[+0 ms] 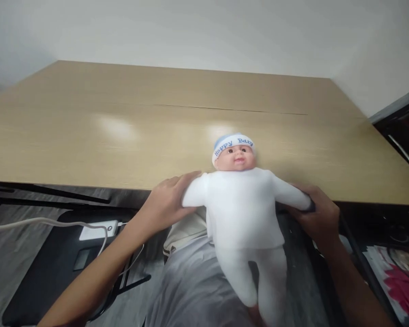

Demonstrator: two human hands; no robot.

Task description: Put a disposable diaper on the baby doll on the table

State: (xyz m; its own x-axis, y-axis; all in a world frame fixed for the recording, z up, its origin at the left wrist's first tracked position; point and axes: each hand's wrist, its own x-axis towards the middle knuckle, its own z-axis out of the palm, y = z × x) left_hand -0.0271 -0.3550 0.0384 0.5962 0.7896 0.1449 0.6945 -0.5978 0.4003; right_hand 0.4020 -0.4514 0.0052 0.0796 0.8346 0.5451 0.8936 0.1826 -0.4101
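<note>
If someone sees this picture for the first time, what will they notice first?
First, the baby doll in white clothes and a blue and white cap, held at the near edge of the wooden table. The left hand grips one doll arm and the right hand grips the other.

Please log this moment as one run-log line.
left hand: grips doll's sleeve | right hand: grips other sleeve | doll: held facing camera, head above table edge
</note>
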